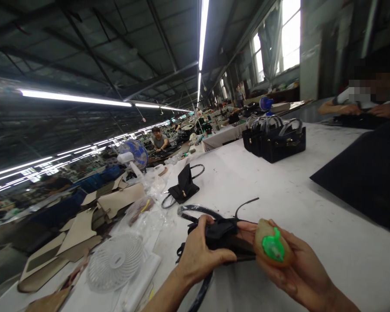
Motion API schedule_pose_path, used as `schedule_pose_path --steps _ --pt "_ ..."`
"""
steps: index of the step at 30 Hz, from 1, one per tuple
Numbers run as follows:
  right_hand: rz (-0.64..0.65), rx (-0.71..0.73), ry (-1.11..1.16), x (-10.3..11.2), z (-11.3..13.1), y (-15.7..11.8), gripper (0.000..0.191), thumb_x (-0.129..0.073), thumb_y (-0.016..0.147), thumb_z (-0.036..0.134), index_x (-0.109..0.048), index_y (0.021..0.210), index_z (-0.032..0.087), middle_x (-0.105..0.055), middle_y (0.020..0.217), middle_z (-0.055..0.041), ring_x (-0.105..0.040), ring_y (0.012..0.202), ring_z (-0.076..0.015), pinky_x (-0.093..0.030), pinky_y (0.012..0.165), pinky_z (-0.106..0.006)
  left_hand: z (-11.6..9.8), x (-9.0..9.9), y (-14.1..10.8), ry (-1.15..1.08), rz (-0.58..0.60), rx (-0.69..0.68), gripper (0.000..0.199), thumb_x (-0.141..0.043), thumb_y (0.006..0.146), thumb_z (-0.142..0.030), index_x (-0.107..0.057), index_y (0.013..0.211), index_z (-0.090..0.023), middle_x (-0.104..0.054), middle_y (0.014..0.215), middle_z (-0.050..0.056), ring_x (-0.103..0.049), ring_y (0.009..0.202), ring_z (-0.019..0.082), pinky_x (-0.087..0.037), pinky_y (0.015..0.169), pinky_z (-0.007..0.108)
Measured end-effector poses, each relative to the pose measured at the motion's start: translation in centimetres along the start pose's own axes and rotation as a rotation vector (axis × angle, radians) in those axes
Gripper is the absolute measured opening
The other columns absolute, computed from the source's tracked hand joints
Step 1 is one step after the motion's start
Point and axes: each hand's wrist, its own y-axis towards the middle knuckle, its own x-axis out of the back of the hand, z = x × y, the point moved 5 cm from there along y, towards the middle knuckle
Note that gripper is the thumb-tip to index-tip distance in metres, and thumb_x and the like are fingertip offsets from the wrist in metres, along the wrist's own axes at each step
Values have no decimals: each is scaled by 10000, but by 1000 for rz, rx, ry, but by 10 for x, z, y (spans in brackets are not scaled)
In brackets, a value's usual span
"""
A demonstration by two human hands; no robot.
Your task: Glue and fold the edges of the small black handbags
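Observation:
My left hand is closed around a black handbag lying tipped over the white table, thumb along its near edge. Handles in clear wrapping curve out from the bag, and a thin dark strip sticks up behind it. In my right hand sits a rounded, yellowish bottle-like object with a bright green part at its end. The right fingertips reach the bag's side. Just beyond stands a small black bag with a gold zip pull.
Several finished black handbags stand at the back right. Dark material covers the right side of the table, where another person's hands work. A white fan, plastic wrapping and beige pieces lie left; a blue fan stands behind.

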Motion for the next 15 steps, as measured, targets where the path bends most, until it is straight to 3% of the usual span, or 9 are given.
schedule_pose_path --steps 3,7,12,15 --pt "13 -4 19 -5 -1 0 441 -521 909 430 -655 1193 120 -684 1181 -185 -549 360 -90 -392 261 -190 2 0 5 28 -103 84 623 -835 533 -502 -481 965 -224 -639 809 -16 -584 727 189 -413 640 264" --pt "25 24 50 -11 3 -1 436 -497 916 440 -663 1187 142 -666 1225 -185 -542 365 -85 -378 258 -183 1 -1 13 -37 -139 131 456 -780 637 -454 -543 949 -219 -643 724 -29 -576 659 171 -420 601 252" --pt "44 79 25 -20 10 0 442 -487 919 444 -664 1164 122 -697 1145 -202 -528 370 -90 -341 252 -175 -15 5 22 -45 -41 18 296 -661 737 -276 -672 1023 -198 -710 875 10 -615 775 181 -458 710 255" --pt "45 97 -4 -24 10 1 429 -477 926 439 -653 1169 133 -670 1208 -192 -537 383 -94 -346 255 -183 -22 7 28 77 20 -39 237 -602 790 -287 -710 993 -229 -707 859 11 -622 791 185 -448 718 256"
